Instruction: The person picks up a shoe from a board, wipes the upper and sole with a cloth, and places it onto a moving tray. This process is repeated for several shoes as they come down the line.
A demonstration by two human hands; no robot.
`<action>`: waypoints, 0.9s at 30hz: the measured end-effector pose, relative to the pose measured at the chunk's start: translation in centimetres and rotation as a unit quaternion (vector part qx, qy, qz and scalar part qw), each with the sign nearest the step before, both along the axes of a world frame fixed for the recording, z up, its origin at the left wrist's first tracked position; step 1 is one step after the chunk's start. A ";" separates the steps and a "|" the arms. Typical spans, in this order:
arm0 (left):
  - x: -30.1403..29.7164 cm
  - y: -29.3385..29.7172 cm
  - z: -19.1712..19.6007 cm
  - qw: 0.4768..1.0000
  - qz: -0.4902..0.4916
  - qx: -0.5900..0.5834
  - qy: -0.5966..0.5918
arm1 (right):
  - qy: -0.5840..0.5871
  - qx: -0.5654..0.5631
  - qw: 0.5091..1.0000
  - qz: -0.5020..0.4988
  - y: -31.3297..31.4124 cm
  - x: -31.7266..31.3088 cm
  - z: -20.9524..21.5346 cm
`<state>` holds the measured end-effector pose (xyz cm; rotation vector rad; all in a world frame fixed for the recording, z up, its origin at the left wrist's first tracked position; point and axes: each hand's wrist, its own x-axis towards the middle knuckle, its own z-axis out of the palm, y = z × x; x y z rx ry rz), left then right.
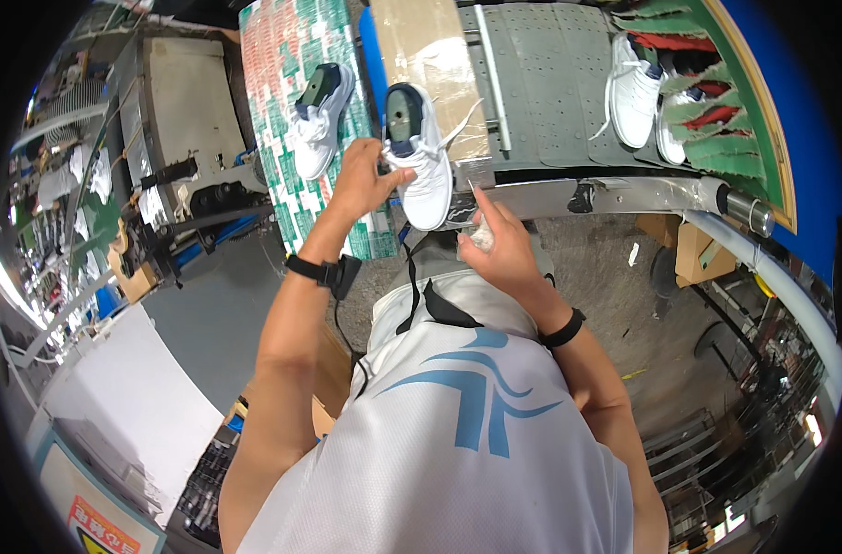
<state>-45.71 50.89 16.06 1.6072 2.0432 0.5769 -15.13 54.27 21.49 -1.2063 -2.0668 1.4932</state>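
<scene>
A white sneaker (428, 192) with a dark lining and loose white laces lies in front of me, its toe pointing my way. My left hand (359, 182) grips it by its left side, with the thumb across the upper near the laces. To the right of the toe, apart from the shoe, my right hand (506, 251) is closed around a small whitish wad (482, 236), perhaps a piece of cloth, with the index finger extended. A second white sneaker (319, 138) rests farther left, its laces bunched on top.
Under the left sneaker is a green, red and white patterned surface (278, 88) wrapped in clear film. A brown cardboard strip (430, 37) runs beside it. On the right, a grey conveyor (541, 83) carries a white sneaker (631, 97) and another partly hidden by green flaps (726, 129). A metal rail (615, 196) edges the conveyor.
</scene>
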 end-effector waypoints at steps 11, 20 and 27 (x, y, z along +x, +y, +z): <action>-10.1 3.6 2.3 0.960 -0.008 -0.198 -0.197 | -0.070 0.310 0.932 0.173 0.9 -9.9 -1.4; -4.2 2.9 0.4 0.895 0.105 -0.157 -0.404 | -0.163 0.330 0.910 0.189 0.2 -11.4 0.5; -1.9 -0.4 -1.4 0.946 0.025 -0.080 -0.313 | -0.111 0.286 0.932 0.191 1.3 -9.7 0.4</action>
